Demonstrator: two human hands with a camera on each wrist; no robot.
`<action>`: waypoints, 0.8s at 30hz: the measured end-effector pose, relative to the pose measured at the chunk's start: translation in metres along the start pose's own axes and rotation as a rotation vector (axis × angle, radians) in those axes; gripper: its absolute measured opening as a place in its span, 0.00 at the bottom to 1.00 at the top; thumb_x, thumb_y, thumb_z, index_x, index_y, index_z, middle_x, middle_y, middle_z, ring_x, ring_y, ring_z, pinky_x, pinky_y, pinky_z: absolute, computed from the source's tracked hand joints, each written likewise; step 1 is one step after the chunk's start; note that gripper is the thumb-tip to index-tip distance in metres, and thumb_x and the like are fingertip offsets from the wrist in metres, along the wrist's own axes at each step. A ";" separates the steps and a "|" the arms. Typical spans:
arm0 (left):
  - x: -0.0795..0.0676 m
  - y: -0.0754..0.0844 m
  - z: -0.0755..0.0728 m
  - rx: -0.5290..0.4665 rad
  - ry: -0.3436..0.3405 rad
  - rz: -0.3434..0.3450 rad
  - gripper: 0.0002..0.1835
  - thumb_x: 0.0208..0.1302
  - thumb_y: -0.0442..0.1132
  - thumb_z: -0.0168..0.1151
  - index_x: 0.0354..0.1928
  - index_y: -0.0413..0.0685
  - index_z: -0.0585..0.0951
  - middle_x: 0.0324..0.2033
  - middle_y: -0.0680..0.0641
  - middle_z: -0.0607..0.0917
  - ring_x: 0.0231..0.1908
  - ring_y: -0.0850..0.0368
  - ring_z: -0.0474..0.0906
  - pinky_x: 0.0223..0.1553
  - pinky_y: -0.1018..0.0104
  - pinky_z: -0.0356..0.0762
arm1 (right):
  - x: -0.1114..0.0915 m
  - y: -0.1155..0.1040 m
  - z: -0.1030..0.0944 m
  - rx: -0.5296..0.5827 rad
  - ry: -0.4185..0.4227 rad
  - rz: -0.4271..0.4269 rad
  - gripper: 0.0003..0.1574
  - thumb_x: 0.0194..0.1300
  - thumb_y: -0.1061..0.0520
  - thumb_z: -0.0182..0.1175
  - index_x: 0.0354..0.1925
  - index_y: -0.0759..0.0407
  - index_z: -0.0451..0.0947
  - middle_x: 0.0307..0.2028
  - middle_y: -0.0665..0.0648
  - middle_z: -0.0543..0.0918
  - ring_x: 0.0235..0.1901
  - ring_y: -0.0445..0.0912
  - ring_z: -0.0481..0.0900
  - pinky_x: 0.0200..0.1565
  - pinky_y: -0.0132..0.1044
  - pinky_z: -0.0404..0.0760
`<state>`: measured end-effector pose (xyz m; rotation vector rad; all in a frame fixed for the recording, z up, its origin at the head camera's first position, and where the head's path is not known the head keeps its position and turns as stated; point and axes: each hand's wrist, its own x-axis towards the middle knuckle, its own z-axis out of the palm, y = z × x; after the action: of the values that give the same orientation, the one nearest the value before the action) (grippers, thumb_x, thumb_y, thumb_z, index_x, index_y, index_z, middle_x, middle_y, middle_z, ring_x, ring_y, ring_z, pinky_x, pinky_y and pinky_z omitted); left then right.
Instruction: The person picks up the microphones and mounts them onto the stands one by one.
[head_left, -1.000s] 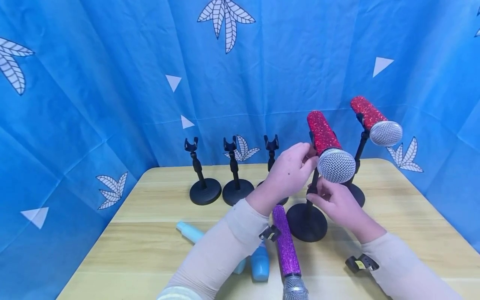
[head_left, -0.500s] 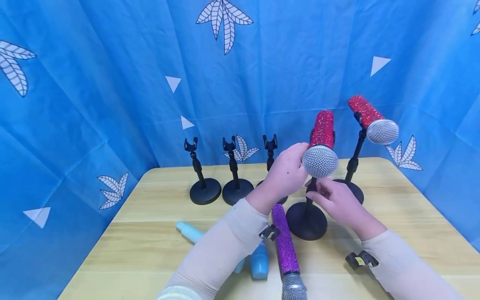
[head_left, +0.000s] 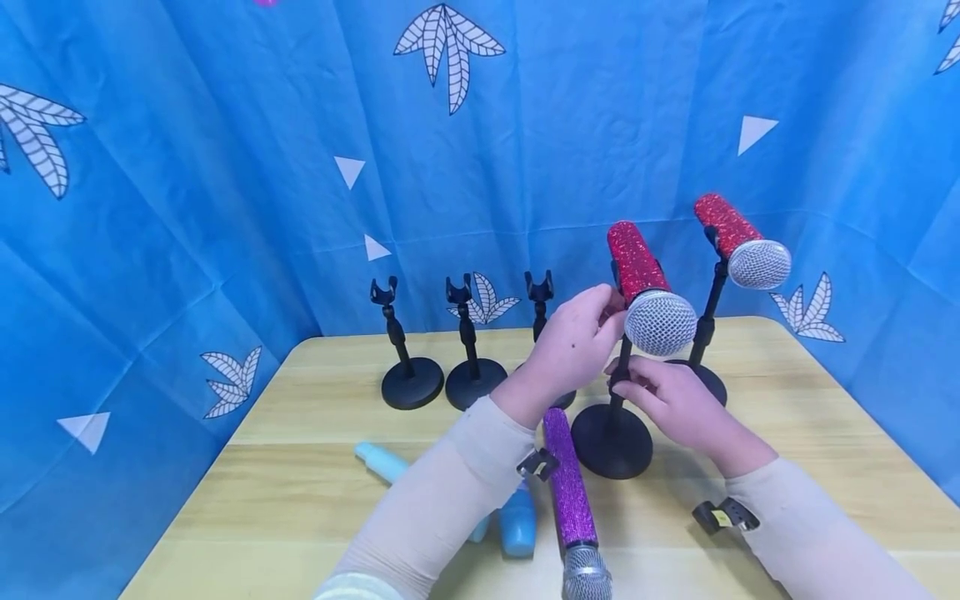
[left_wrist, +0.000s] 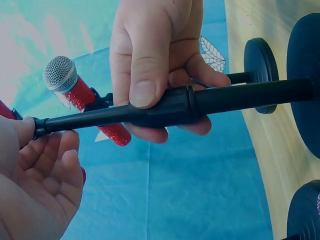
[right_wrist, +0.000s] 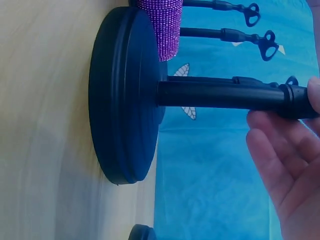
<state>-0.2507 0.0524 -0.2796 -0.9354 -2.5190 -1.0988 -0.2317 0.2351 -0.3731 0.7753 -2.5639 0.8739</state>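
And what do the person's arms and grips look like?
The left sleeve and right sleeve are long and cream. A small black gadget sits near each cuff; the right one has a yellow patch. The left grip and right grip wear no gloves.

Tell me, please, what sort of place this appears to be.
Probably a small staged tabletop set-up indoors: blue leaf-print cloth hangs behind a wood-grain table with black desktop microphone stands, two of them bearing red glittery microphones.
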 end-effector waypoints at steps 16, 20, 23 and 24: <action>-0.042 -0.036 0.006 0.512 -0.575 0.101 0.23 0.66 0.60 0.49 0.58 0.60 0.74 0.51 0.59 0.76 0.51 0.66 0.72 0.51 0.67 0.71 | -0.015 -0.019 -0.022 -0.250 -0.478 0.057 0.28 0.60 0.35 0.58 0.47 0.53 0.81 0.42 0.48 0.82 0.45 0.48 0.79 0.48 0.49 0.75; -0.056 -0.047 0.023 0.649 -0.728 0.156 0.26 0.65 0.63 0.49 0.60 0.62 0.74 0.56 0.58 0.74 0.57 0.64 0.69 0.56 0.63 0.68 | -0.021 -0.026 -0.014 -0.310 -0.533 0.055 0.25 0.57 0.37 0.61 0.44 0.52 0.82 0.37 0.46 0.81 0.39 0.43 0.79 0.44 0.47 0.76; -0.065 -0.050 0.033 0.677 -0.814 0.176 0.28 0.63 0.64 0.50 0.61 0.63 0.73 0.59 0.59 0.72 0.59 0.64 0.67 0.57 0.62 0.66 | -0.024 -0.032 -0.007 -0.337 -0.539 0.027 0.21 0.56 0.39 0.63 0.41 0.50 0.83 0.34 0.44 0.80 0.34 0.39 0.78 0.40 0.44 0.77; -0.067 -0.050 0.035 0.683 -0.837 0.180 0.29 0.62 0.65 0.50 0.62 0.63 0.72 0.59 0.59 0.72 0.59 0.64 0.67 0.57 0.63 0.66 | -0.024 -0.034 -0.005 -0.344 -0.540 0.015 0.19 0.55 0.40 0.64 0.40 0.49 0.83 0.33 0.43 0.79 0.33 0.38 0.76 0.39 0.43 0.77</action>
<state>-0.2302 0.0211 -0.3618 -1.5434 -2.9583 0.3256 -0.1916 0.2250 -0.3643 0.9851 -3.0630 0.2194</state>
